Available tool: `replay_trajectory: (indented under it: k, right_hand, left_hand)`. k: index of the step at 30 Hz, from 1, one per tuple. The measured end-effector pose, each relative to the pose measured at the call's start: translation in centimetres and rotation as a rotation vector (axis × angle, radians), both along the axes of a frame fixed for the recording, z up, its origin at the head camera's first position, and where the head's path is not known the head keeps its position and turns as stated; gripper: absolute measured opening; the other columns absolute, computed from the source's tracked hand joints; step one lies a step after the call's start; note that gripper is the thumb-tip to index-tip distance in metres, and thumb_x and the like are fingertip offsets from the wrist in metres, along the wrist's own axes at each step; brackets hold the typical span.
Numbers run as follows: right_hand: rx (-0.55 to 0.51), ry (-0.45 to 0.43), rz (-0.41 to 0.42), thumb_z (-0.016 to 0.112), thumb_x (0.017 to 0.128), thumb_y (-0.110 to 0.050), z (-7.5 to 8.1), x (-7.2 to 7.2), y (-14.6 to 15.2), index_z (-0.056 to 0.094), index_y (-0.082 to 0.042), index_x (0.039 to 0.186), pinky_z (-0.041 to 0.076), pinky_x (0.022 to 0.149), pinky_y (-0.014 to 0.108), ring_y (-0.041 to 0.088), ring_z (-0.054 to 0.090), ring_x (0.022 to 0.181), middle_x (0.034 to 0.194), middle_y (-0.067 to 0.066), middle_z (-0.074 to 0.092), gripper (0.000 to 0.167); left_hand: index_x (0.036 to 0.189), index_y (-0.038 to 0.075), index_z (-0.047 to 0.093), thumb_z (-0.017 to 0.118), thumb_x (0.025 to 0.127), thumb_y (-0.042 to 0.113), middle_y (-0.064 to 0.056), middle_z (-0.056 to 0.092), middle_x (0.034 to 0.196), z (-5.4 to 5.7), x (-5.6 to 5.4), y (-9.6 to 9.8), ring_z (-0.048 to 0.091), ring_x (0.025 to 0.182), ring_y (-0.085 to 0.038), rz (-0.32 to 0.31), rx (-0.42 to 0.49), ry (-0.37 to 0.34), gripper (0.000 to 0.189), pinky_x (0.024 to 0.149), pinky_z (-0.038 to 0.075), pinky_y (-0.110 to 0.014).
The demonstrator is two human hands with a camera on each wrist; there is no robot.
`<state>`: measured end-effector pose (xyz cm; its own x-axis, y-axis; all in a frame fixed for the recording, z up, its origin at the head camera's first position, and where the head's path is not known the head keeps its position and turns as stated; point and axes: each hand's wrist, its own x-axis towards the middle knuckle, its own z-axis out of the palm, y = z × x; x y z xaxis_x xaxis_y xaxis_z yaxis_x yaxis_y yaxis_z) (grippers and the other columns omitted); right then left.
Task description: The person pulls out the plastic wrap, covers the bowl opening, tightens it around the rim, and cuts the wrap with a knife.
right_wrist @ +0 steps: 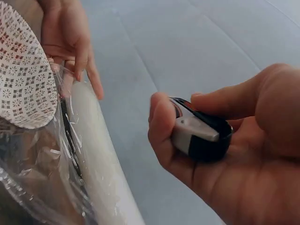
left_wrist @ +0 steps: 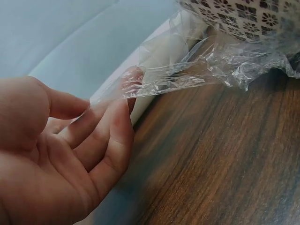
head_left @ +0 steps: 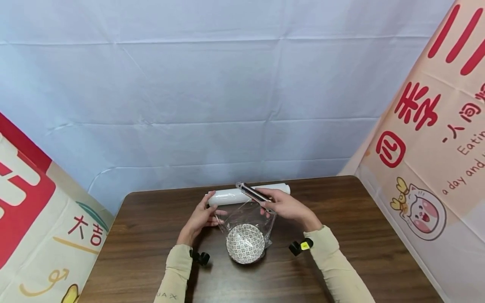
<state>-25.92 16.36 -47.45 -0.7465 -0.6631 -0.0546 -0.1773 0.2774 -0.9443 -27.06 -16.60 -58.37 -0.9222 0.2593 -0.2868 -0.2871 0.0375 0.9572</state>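
Observation:
A patterned bowl [head_left: 245,244], with brown motifs on white, sits in the middle of the table under clear cling film [left_wrist: 187,77]. The film stretches from the bowl back to a white roll of cling film [head_left: 229,197] lying crosswise behind it. With thumb and fingers, my left hand [head_left: 201,216] pinches the film's edge near the roll's left end. My right hand [head_left: 288,205] grips a utility knife [head_left: 251,193] above the right part of the roll, its front end pointing left. Whether the blade is out, I cannot tell.
The brown wooden table [head_left: 144,252] ends just behind the roll, against a pale cloth backdrop [head_left: 189,105]. Printed banners [head_left: 417,160] hang at both sides. A black wrist camera [head_left: 300,247] sits by each sleeve.

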Motion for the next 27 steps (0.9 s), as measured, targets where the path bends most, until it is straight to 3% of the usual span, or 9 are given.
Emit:
replay_trajectory:
  k: [3, 7, 10, 16, 23, 27]
  right_hand:
    - [0.088, 0.069, 0.024, 0.047, 0.109, -0.002, 0.5, -0.2, -1.3, 0.032, 0.003, 0.162, 0.062, 0.072, 0.048, 0.029, 0.067, 0.081, 0.093, 0.015, 0.067, 0.055]
    - [0.229, 0.176, 0.056, 0.05, 0.11, -0.006, 0.7, -0.7, -2.7, 0.035, 0.0, 0.162, 0.054, 0.061, 0.028, 0.02, 0.064, 0.074, 0.091, 0.014, 0.068, 0.054]
    - [0.326, 0.263, 0.091, 0.051, 0.111, -0.011, 0.8, -1.0, -3.4, 0.039, -0.001, 0.16, 0.047, 0.059, 0.023, 0.013, 0.059, 0.066, 0.086, 0.014, 0.069, 0.052]
    - [0.443, 0.447, 0.128, 0.055, 0.11, -0.016, 0.6, -1.8, -4.6, 0.056, -0.007, 0.149, 0.046, 0.066, 0.025, 0.004, 0.051, 0.065, 0.089, 0.001, 0.069, 0.039]
    - [0.503, 0.651, 0.089, 0.062, 0.107, -0.015, 0.1, -2.1, -6.2, 0.067, -0.007, 0.132, 0.058, 0.084, 0.039, 0.014, 0.071, 0.09, 0.11, 0.006, 0.077, 0.027]
    - [0.519, 0.705, 0.055, 0.064, 0.106, -0.018, -0.5, -2.5, -7.0, 0.068, -0.009, 0.128, 0.058, 0.08, 0.037, 0.012, 0.07, 0.082, 0.101, 0.002, 0.077, 0.024]
  left_hand:
    - [0.166, 0.042, 0.022, 0.041, 0.114, 0.013, -0.02, 0.079, 0.117, 0.1, 0.0, -0.2, 0.079, 0.073, -0.017, -0.006, 0.004, -0.009, 0.063, 0.068, 0.062, -0.03]
    - [0.166, 0.044, 0.022, 0.042, 0.114, 0.013, -0.022, 0.078, 0.118, 0.2, 0.1, -0.5, 0.079, 0.075, -0.018, -0.022, 0.003, -0.019, 0.063, 0.069, 0.063, -0.031]
    - [0.165, 0.046, 0.023, 0.042, 0.114, 0.012, -0.021, 0.078, 0.119, 0.2, 0.1, -0.7, 0.08, 0.077, -0.019, -0.032, 0.002, -0.036, 0.064, 0.069, 0.063, -0.031]
    - [0.166, 0.043, 0.025, 0.044, 0.113, 0.008, -0.019, 0.078, 0.117, 0.0, 0.0, -1.0, 0.08, 0.079, -0.02, -0.031, 0.001, -0.048, 0.067, 0.07, 0.063, -0.03]
    - [0.165, 0.042, 0.031, 0.051, 0.11, 0.007, -0.01, 0.08, 0.102, 0.4, 0.0, -1.1, 0.079, 0.076, -0.017, 0.003, -0.031, -0.068, 0.068, 0.067, 0.062, -0.029]
    - [0.164, 0.041, 0.033, 0.053, 0.109, 0.009, -0.009, 0.08, 0.096, 0.7, -0.1, -1.0, 0.078, 0.071, -0.015, 0.017, -0.039, -0.077, 0.067, 0.066, 0.062, -0.028]
